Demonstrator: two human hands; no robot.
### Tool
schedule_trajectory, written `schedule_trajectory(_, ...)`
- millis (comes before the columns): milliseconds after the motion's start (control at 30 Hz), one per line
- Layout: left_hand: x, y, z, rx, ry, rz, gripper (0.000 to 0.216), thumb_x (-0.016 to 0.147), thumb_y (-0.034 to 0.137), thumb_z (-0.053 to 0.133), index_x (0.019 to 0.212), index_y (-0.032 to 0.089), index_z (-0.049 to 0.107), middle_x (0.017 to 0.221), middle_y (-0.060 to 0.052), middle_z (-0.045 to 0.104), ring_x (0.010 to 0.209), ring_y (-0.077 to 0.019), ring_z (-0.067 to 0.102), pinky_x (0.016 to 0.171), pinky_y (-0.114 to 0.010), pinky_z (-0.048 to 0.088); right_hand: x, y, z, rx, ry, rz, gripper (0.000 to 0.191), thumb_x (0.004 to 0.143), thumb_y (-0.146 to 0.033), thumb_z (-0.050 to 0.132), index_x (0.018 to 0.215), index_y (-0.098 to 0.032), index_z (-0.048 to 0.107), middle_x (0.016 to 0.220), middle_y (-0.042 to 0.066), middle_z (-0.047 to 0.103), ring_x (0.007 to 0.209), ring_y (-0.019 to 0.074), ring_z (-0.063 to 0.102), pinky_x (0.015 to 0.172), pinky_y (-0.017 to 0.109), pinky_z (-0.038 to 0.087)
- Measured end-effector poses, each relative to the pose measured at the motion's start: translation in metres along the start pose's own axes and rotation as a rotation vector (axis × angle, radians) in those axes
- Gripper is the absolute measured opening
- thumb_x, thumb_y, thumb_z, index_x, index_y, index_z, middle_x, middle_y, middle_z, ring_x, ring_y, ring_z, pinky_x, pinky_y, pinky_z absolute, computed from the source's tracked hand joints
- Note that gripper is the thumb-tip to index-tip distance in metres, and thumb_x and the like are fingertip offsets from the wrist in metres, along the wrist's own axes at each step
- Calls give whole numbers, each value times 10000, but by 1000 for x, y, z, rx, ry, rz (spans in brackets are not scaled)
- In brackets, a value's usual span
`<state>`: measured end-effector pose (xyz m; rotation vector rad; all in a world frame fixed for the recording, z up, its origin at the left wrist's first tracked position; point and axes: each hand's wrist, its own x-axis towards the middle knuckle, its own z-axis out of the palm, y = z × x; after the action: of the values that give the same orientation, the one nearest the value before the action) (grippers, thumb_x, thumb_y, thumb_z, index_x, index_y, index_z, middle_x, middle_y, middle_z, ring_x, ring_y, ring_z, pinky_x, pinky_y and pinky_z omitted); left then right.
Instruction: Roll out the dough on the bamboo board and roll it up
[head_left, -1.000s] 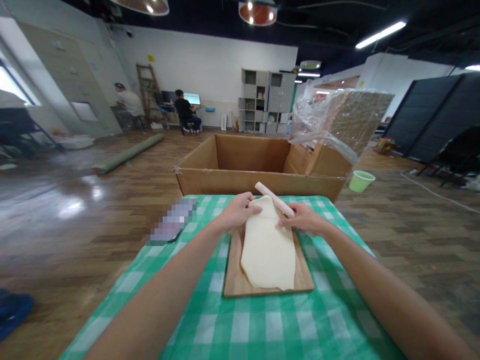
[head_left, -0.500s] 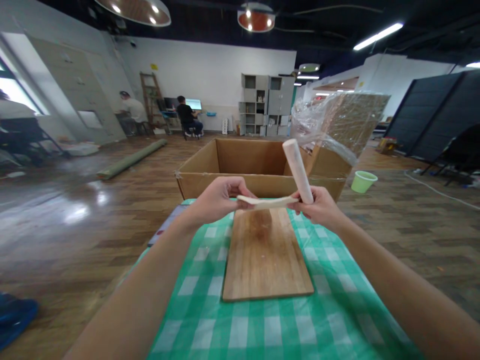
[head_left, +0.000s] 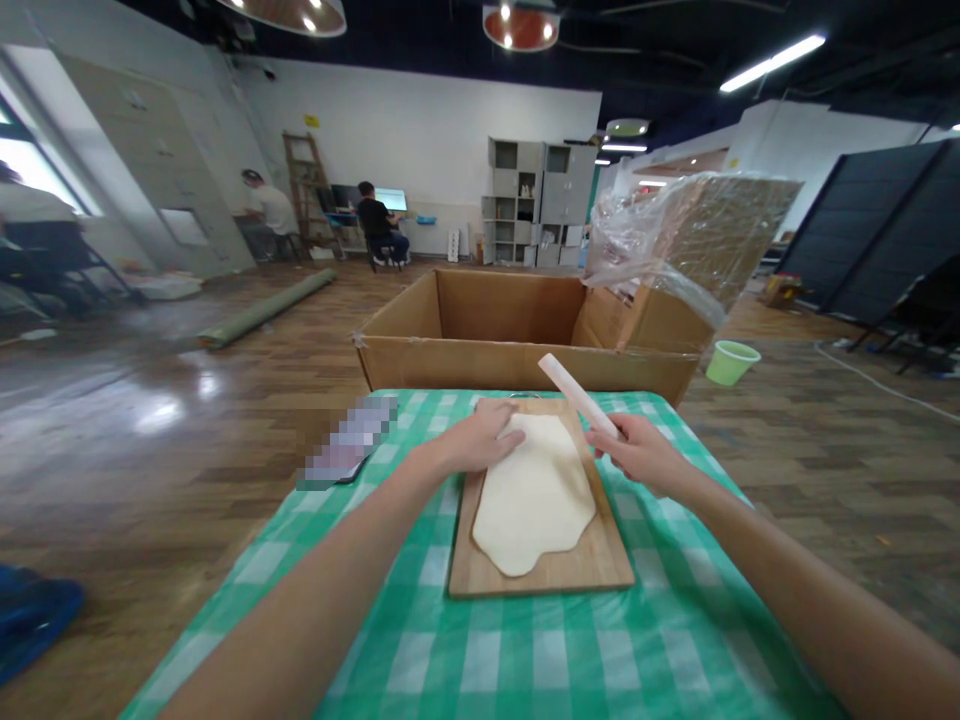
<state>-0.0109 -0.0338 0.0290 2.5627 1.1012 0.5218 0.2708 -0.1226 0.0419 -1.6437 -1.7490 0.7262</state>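
A flat, irregular sheet of pale dough (head_left: pixel 534 500) lies on a wooden cutting board (head_left: pixel 469 580), covering most of it. At the dough's far left edge rests my left hand (head_left: pixel 486 437), its thumb apart from the fingers and touching the sheet. My right hand (head_left: pixel 641 455) is closed around one end of a pale rolling pin (head_left: pixel 574 388). The pin tilts up and to the left, over the board's far right side. Parts of the left fingertips are hard to make out.
Under the board is a table with a green checked cloth (head_left: pixel 480 650). A blurred-out flat device (head_left: pixel 352 445) lies at its left edge. Beyond stand a large open cardboard box (head_left: pixel 450 365) and a light green bucket (head_left: pixel 731 363). Several people sit farther back.
The dough sheet, held up between both hands before, now lies flat on the board. Both hands have come down, and the rolling pin has tilted farther left.
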Motion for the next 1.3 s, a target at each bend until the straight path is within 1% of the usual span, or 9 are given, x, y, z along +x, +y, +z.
schedule_trajectory(100,-1,0,20,39,-34,29,532,1001,457,485,1389,108,590,1547,-224,521,1473,-345,442,1226,-500,282,13,3,8,-90,29,-70,384,948,-513,547,783,-182,650,637,4,601,561,142,493,510,268,301)
schedule_trajectory(267,4,-11,22,-78,43,53,394,977,406,532,1259,170,673,1396,-152,660,1337,-299,563,1177,-446,378,34,1,14,-240,55,-229,363,955,-516,551,836,-189,654,724,8,633,646,162,516,573,285,304)
schedule_trajectory(533,11,-22,34,-330,233,-149,504,866,295,689,1346,148,638,1365,-147,681,1248,-293,641,1114,-443,476,57,4,30,-201,172,-138,317,925,-512,609,862,-202,629,747,9,646,664,163,545,560,272,329)
schedule_trajectory(800,12,-23,39,-553,336,-142,350,883,289,682,1211,176,728,1221,-94,764,1068,-243,728,999,-396,568,77,0,36,242,-80,-1,289,872,-431,736,974,-216,573,527,-71,535,400,115,445,378,234,315)
schedule_trajectory(933,10,-25,41,-618,370,-132,280,855,266,716,1114,164,749,1129,-92,784,994,-223,737,955,-382,584,90,-3,42,281,-91,-5,316,824,-409,802,939,-215,581,550,-80,514,396,94,434,368,223,308)
schedule_trajectory(1033,12,-31,44,-642,409,-147,240,850,245,710,1076,168,737,1089,-84,781,963,-208,734,930,-369,585,92,0,44,161,-41,-21,307,879,-487,736,919,-214,601,568,-72,513,411,101,439,395,236,300)
schedule_trajectory(1167,19,-40,38,-616,679,-306,203,934,276,594,1085,183,692,1070,-75,760,998,-210,716,934,-373,567,85,3,34,-200,64,-257,367,984,-533,585,842,-200,642,698,-6,615,577,134,529,514,258,319)
schedule_trajectory(1233,20,-41,30,-547,787,-331,238,994,309,504,1123,192,667,1123,-76,741,1080,-215,693,990,-389,541,80,2,28,-365,6,-392,353,1004,-506,575,873,-194,674,781,23,661,677,158,574,587,267,348)
schedule_trajectory(1300,18,-37,23,-417,782,-258,282,1028,332,457,1170,194,658,1198,-83,718,1166,-221,659,1056,-400,505,76,1,27,-478,-70,-473,321,1006,-493,594,971,-195,709,896,53,692,781,181,615,667,272,390)
